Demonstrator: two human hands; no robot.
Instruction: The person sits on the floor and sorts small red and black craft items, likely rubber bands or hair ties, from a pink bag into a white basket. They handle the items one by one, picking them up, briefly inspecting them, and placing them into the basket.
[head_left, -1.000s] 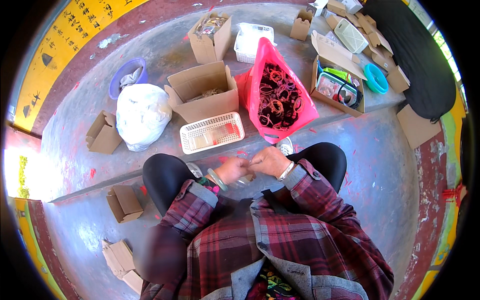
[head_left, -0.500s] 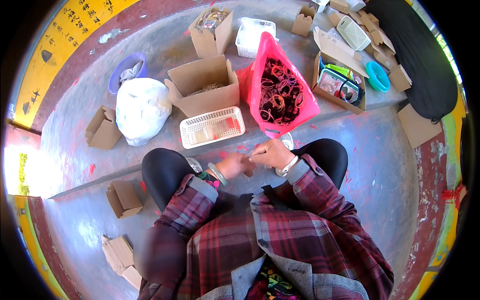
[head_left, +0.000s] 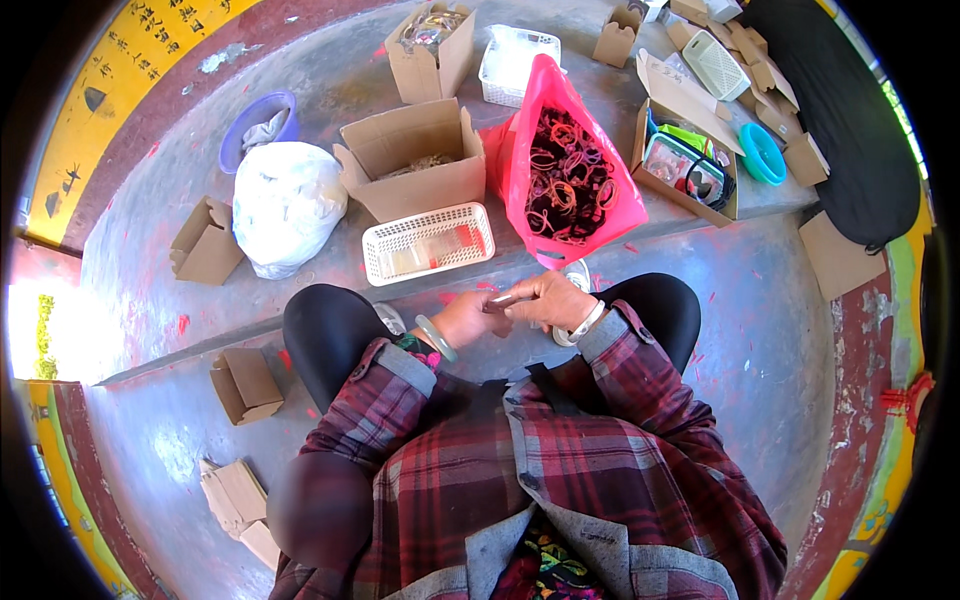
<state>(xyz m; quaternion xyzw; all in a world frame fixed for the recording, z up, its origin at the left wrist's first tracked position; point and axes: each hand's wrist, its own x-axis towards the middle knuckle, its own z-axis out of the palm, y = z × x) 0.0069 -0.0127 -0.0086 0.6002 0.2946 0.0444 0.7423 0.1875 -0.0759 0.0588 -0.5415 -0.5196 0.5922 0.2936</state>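
Evidently midway: both hands, left hand (head_left: 468,318) and right hand (head_left: 545,298), pinch together on a small item (head_left: 503,300), probably a band; white basket (head_left: 428,243) holds few, pink bag (head_left: 566,178) remains full.

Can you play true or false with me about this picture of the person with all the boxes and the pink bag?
1. The pink bag is full of small rings. True.
2. The white basket sits on the person's lap. False: it stands on the grey ledge, in front of the open cardboard box.
3. Both hands meet in front of the person's knees. True: the left hand and the right hand pinch one small thing together; it is too small to tell what.
4. The white bag is to the right of the pink bag. False: it lies to its left, near the purple bowl.
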